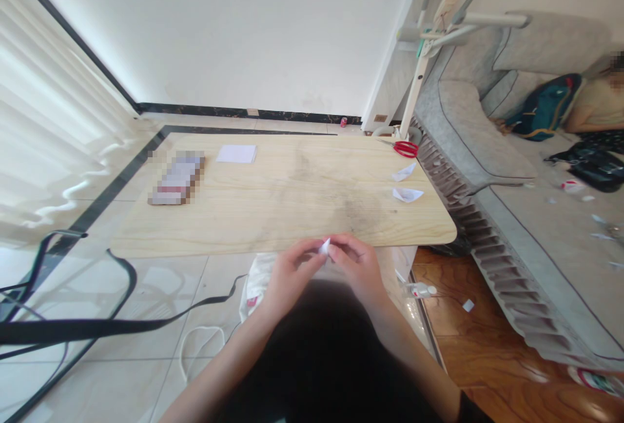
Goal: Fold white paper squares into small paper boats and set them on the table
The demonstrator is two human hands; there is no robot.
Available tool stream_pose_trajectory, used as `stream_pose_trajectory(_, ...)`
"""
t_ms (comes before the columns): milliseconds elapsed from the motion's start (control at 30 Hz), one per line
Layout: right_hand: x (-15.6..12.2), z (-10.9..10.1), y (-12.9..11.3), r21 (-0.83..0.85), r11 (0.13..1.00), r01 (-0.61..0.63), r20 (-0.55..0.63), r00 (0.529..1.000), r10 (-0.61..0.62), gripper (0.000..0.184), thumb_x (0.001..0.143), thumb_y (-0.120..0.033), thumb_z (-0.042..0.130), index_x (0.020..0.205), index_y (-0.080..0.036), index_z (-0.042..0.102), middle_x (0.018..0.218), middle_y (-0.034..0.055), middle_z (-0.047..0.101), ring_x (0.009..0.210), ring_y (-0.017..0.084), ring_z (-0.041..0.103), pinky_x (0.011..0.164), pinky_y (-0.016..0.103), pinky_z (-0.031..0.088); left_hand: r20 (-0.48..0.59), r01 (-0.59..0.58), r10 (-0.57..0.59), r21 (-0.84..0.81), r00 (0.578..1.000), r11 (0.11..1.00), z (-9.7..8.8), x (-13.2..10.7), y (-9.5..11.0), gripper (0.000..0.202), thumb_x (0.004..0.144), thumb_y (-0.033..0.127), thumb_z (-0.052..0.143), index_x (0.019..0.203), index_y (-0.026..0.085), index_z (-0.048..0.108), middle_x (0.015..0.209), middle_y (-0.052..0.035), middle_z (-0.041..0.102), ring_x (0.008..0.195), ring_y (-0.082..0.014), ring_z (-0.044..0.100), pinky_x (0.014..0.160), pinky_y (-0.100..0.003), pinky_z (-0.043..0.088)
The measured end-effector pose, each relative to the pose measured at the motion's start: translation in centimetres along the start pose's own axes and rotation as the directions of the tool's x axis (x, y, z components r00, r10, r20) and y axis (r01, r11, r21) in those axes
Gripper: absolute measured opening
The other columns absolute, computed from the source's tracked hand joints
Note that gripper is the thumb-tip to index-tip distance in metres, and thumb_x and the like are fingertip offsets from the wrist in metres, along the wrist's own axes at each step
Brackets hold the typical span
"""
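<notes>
A small piece of folded white paper (pixel 325 247) is pinched between my two hands, just at the near edge of the wooden table (pixel 253 215). My left hand (pixel 298 266) grips its left side with thumb and fingers, and my right hand (pixel 355 262) closes on its right side. The paper comes to a point at the top; its lower part is hidden by my fingers. Two folded white paper boats (pixel 407 195) lie at the table's right end, one behind the other. Beyond them rest scissors with red handles (pixel 405 149).
A stack of white paper (pixel 236 153) lies at the back left, beside a blurred-out flat object (pixel 177 178). Right of the table stands a grey sofa (pixel 550 215) with a person seated at its far end. Black straps (pixel 97 331) hang at the left. A bottle (pixel 423 290) lies on the floor.
</notes>
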State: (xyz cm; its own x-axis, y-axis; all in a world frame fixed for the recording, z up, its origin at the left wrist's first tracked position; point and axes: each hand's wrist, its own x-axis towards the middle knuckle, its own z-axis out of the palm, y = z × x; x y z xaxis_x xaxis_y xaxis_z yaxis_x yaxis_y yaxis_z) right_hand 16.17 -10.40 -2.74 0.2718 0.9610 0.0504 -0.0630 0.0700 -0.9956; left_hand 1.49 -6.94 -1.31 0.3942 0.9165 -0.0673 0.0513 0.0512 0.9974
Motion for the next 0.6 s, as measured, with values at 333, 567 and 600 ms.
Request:
stream_pose_trajectory(333, -0.02, -0.1, 0.25, -0.081, 0.994, 0.071, 0.014, 0.997, -0.07, 0.011, 0.082, -0.027, 0.069, 0.089, -0.022, 0.075, 0.089, 0.0044, 0.074, 0.084, 0.021, 0.068, 0.076, 0.032, 0.055, -0.042, 0.019, -0.016, 0.064, 0.999, 0.998, -0.03, -0.08, -0.29, 0.022, 0.081, 0.031, 0.069, 0.099, 0.017, 0.072, 0.1, -0.0069, 0.074, 0.091, -0.0218, 0.068, 0.085, -0.033, 0.052)
stream_pose_trajectory(567, 0.0, -0.14, 0.17, -0.152, 0.985, 0.085, -0.008, 0.996, -0.088, 0.007, 0.081, -0.026, 0.069, 0.085, -0.021, 0.073, 0.084, 0.0031, 0.072, 0.078, 0.019, 0.065, 0.073, 0.031, 0.053, -0.071, 0.047, -0.044, 0.036, 0.996, 0.998, -0.03, -0.02, -0.52, 0.021, 0.077, 0.034, 0.072, 0.086, 0.016, 0.066, 0.084, -0.0048, 0.07, 0.082, -0.0197, 0.065, 0.078, -0.032, 0.051)
stream_pose_trajectory(600, 0.0, -0.15, 0.23, -0.161, 0.983, 0.087, -0.014, 0.996, -0.091, 0.006, 0.081, -0.026, 0.069, 0.083, -0.021, 0.072, 0.082, 0.0026, 0.071, 0.077, 0.018, 0.065, 0.073, 0.031, 0.053, -0.068, 0.049, -0.047, 0.03, 0.997, 0.998, -0.02, -0.04, -0.44, 0.022, 0.077, 0.035, 0.072, 0.084, 0.016, 0.064, 0.082, -0.0042, 0.069, 0.081, -0.0192, 0.065, 0.076, -0.031, 0.05)
